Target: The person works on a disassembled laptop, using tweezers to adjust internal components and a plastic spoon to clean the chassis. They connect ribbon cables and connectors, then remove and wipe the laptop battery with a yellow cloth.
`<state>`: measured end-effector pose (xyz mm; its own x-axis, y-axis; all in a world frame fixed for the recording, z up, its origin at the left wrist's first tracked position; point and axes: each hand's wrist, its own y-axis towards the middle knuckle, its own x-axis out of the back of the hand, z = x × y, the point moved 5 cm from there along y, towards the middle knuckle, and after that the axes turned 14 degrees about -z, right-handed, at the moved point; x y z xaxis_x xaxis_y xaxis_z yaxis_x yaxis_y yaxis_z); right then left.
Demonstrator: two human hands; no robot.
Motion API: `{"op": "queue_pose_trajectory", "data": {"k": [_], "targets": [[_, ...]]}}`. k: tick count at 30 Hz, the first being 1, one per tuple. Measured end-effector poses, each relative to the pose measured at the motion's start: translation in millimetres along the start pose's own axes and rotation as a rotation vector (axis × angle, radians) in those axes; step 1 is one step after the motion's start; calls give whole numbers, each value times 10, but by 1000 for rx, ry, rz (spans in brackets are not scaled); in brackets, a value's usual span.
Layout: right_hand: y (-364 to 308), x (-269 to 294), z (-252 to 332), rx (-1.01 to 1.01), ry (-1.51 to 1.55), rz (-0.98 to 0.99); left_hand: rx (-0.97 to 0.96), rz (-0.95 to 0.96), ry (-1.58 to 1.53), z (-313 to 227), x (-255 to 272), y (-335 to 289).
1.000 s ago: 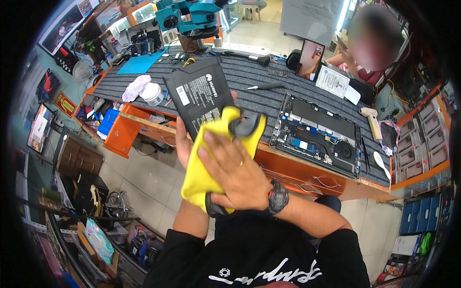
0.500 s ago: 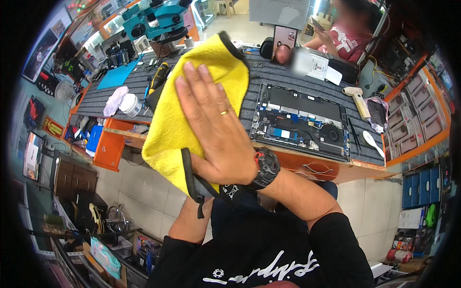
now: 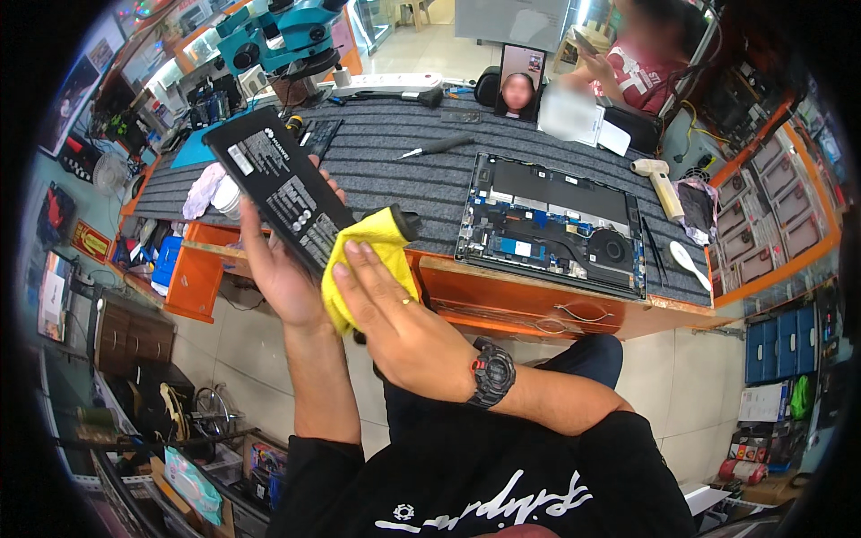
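Note:
My left hand [image 3: 294,291] holds a flat black laptop battery [image 3: 285,184] with white printing, tilted above the desk's front edge. Its thumb lies along the near side and its fingertips show past the far side. In my right hand [image 3: 408,341] is a bunched yellow cloth [image 3: 377,255] with a black edge, pressed on the battery's lower end and hiding it. To the right, an opened laptop [image 3: 556,220] lies on the striped grey mat [image 3: 395,184], its boards and round fan exposed. A slim dark tool with a pointed metal tip [image 3: 439,146] lies behind.
Tweezers [image 3: 657,255], a white brush-like tool [image 3: 692,266] and a cream handheld blower [image 3: 662,188] lie right of the laptop. A propped phone [image 3: 518,81] stands at the back. A teal microscope [image 3: 282,40] rises back left. An orange drawer [image 3: 190,282] juts out. Another person [image 3: 641,67] sits opposite.
The yellow cloth, spread wide under my right hand before, is now bunched and lower. The battery and my left hand, hidden behind it earlier, now show.

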<state>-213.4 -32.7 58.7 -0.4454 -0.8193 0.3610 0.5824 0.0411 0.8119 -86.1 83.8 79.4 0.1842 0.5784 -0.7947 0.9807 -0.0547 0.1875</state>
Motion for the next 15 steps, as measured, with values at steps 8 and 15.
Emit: {"op": "queue_pose_trajectory", "data": {"k": [8, 15], "targets": [[-202, 592, -627, -758, 747, -310, -40, 222, 441, -192, -31, -71], [-473, 357, -795, -945, 946, -254, 278, 288, -99, 502, -232, -171]]}}
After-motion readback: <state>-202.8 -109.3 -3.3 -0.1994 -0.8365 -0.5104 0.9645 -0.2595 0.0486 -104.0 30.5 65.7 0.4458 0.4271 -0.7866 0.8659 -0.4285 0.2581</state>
